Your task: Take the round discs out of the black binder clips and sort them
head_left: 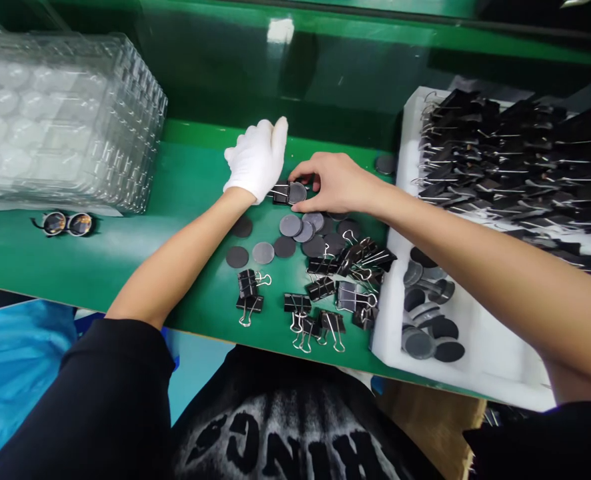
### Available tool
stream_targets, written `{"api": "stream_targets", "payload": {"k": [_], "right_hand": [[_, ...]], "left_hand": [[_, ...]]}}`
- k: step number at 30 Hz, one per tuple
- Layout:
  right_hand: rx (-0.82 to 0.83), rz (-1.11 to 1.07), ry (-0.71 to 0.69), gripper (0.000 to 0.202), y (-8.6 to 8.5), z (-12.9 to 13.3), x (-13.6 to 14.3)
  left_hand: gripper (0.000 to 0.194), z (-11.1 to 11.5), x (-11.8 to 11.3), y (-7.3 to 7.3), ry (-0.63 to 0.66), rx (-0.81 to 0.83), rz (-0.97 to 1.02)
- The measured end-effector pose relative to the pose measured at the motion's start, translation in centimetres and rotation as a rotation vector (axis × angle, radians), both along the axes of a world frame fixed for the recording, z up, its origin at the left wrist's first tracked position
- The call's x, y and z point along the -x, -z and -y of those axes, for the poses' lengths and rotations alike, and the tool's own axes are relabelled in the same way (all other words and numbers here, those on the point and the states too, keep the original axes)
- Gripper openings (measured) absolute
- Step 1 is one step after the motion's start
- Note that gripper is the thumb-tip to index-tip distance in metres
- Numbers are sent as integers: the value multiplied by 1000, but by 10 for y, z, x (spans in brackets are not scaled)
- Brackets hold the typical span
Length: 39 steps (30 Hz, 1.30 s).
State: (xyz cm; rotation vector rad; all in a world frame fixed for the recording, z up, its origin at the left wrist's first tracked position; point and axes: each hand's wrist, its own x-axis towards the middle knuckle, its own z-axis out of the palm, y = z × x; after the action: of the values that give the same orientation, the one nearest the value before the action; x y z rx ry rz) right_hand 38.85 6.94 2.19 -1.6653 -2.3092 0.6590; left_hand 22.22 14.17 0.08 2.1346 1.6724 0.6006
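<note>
My left hand, in a white glove, is curled closed with its palm down. The wire handles of a black binder clip run under its heel, and the glove hides the fingertips. At the clip's jaws, on the right, lies a round dark disc. My bare right hand pinches this disc by its edge between thumb and fingers. Nearer me, loose grey and black discs lie partly overlapping. Several loose binder clips lie in front of them, some heaped on the right.
A white foam tray on the right holds rows of black clips and loose discs. Stacked clear plastic trays stand at left, with round-lensed glasses before them. The green bench has a raised back.
</note>
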Motion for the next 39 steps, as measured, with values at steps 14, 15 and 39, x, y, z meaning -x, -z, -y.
{"api": "stream_targets", "payload": {"k": [14,15,39], "right_hand": [[296,-37,-189,38,-42,95,108],[347,-117,-145,38,-44,90,101],[-99,76,622,57,-1,-39,27]], "left_hand": [[61,25,54,-13,335,38,-242],[62,20,55,-12,321,41,-209],[53,10,54,-1,545,-76,-289]]}}
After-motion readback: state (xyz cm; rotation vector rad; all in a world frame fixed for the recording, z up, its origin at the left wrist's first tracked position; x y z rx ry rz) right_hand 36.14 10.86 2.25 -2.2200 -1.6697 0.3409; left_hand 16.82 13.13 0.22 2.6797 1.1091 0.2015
